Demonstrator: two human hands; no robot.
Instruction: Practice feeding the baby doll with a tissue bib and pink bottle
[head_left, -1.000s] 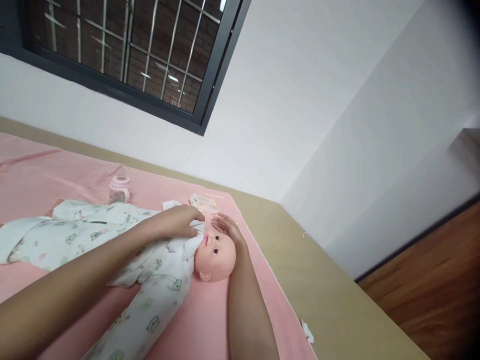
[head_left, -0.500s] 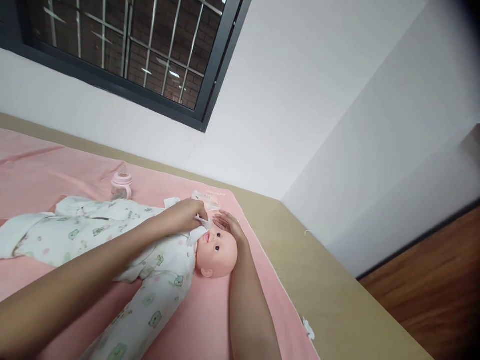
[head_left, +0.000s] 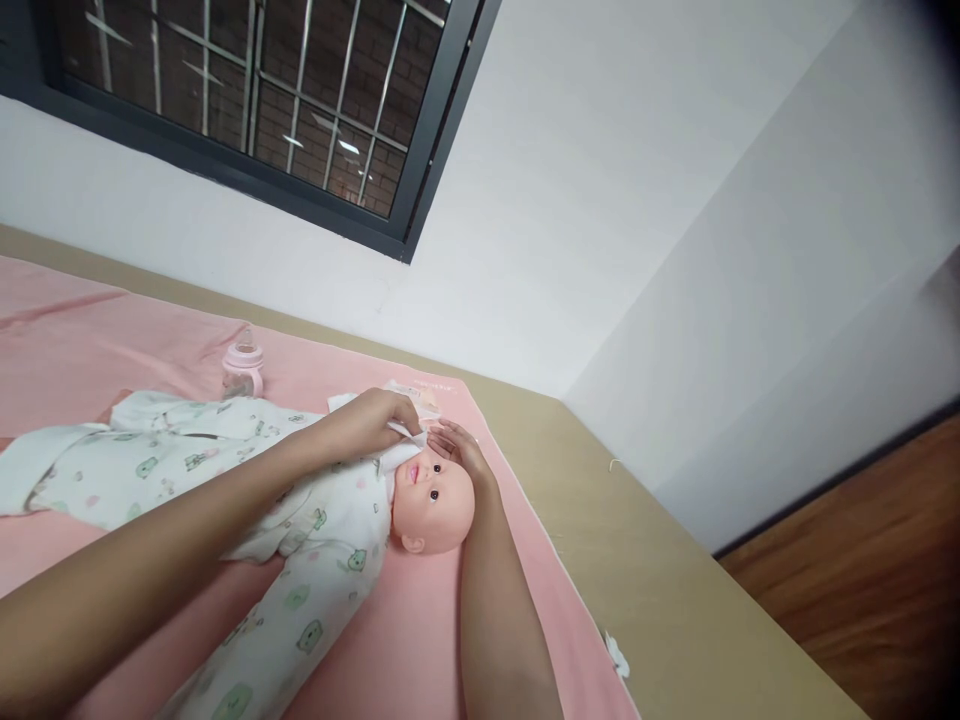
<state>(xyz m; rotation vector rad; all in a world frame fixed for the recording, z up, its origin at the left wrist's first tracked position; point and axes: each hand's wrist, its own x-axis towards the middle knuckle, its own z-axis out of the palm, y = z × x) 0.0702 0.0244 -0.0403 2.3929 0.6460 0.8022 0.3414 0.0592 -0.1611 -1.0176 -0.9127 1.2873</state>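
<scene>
A baby doll (head_left: 433, 506) in a white printed sleepsuit (head_left: 300, 530) lies on a pink blanket (head_left: 420, 640), head toward the right. My left hand (head_left: 375, 418) pinches a small white wipe (head_left: 405, 440) against the doll's cheek, beside its mouth. Over the top of the doll's head my right hand (head_left: 459, 448) lies with fingers stretched out, cupping the forehead. Both forearms reach in from the bottom of the picture.
A pink baby bottle (head_left: 242, 372) stands on the blanket behind the doll's body. A pack of wipes (head_left: 424, 398) lies beyond the head. The beige bed surface (head_left: 660, 590) ends at right above a wooden floor (head_left: 862, 560). A small white scrap (head_left: 616, 656) lies near the blanket's edge.
My left hand lifted the white wipe from the doll's collar up to its cheek. The right hand stayed on the head.
</scene>
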